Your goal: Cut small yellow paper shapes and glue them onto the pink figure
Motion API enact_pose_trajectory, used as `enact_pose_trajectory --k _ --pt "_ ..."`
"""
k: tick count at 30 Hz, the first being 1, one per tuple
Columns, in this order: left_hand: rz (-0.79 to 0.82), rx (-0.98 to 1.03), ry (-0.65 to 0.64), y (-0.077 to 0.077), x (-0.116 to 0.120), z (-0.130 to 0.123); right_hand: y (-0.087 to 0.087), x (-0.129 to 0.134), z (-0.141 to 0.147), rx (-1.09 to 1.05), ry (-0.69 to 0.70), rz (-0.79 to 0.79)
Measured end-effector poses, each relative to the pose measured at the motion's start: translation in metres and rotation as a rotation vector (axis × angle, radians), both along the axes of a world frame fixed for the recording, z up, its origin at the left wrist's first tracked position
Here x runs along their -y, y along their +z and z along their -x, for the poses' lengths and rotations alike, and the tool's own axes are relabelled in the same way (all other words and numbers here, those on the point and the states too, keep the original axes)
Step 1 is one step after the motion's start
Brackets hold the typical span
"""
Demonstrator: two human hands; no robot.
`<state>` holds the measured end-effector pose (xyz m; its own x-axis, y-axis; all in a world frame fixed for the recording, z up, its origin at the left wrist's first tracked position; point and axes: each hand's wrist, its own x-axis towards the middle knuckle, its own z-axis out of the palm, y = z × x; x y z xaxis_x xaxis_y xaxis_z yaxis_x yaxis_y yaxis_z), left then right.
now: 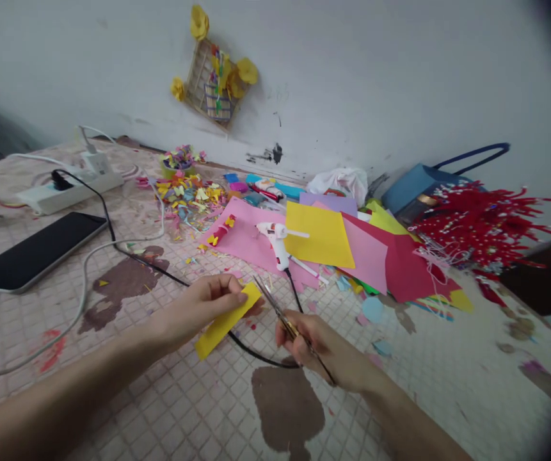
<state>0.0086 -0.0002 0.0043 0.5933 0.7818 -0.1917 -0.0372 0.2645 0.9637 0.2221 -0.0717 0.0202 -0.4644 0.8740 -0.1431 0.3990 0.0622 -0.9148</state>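
Between the thumb and fingers of my left hand [212,298] is a strip of yellow paper [217,333], slanting down to the left. My right hand [316,342] grips a pair of scissors [287,323], fingers wrapped round the handles. The blades point up and left, close to the strip's upper end; whether they touch it I cannot tell. Just beyond both hands, a white hot glue gun [275,242] lies on coloured paper, with a glue stick in its back end. A small red piece with yellow paper bows [221,232] rests on a pink sheet [241,237].
Coloured sheets [320,234] and paper scraps [189,198] spread along the wall side. At left lie a black tablet [39,246], a power strip [76,189] and loose cables. Red tinsel-like stems [477,221] and a blue bag [414,186] stand at right. The glue gun's black cord passes beneath my hands.
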Motion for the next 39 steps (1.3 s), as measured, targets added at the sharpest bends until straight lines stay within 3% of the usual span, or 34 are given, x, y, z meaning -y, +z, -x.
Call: enact_pose_trajectory --k 9,39 --pt "0.053 0.106 -0.098 -0.0012 -0.0040 0.0024 -0.0045 0.0023 0.0023 -0.037 0.000 0.062" --pt "0.098 0.144 -0.118 -0.0036 -0.0060 0.0037 -0.0031 0.0016 0.0052 0.014 -0.030 0.079"
